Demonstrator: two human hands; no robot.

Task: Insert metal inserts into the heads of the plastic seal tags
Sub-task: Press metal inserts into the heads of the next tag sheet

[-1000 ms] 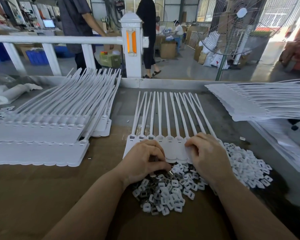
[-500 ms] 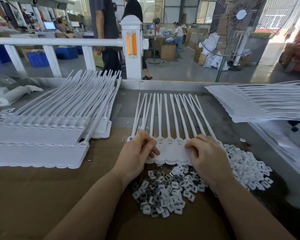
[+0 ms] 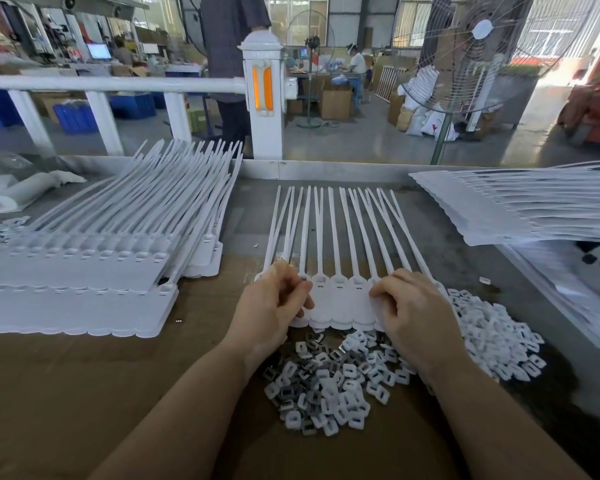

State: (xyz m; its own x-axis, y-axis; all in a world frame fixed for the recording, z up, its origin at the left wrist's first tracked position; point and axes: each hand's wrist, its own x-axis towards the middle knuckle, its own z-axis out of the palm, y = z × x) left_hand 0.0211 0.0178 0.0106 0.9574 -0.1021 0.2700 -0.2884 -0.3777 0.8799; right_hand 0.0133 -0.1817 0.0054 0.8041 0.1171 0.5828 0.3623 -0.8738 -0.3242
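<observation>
Nearest to me, a loose pile of inserts (image 3: 329, 382) lies on the brown table (image 3: 84, 393), just in front of both hands. I see small white and grey squarish pieces with a slot in each; they are too many and too overlapped to count. A second, whiter pile (image 3: 492, 337) spreads to the right of the right wrist. No bin or tray holds either pile: both rest directly on the table.

My left hand (image 3: 274, 306) has its fingers curled over the left end of the strip of seal tags (image 3: 340, 303), thumb against fingertips. It pinches there, but I cannot tell whether an insert sits between them. My right hand (image 3: 413, 313) lies knuckles up on the right end of the strip with its fingers bent, tips pressed onto the tag heads.

The strip lies flat at the table centre, touching the far edge of the insert pile. It is white plastic: joined flat flags with scalloped near edges, a small square head above each, and a long thin tail running away from me. I count about ten tails; the hands hide some heads.

Two stacks of the same strips (image 3: 84, 271) lie to the left, tails fanned upward. One more stack (image 3: 520, 209) lies at far right, tails pointing right.

Beyond the table stand a white rail (image 3: 111, 85), a white post (image 3: 262, 98) and a floor fan (image 3: 465, 53).
</observation>
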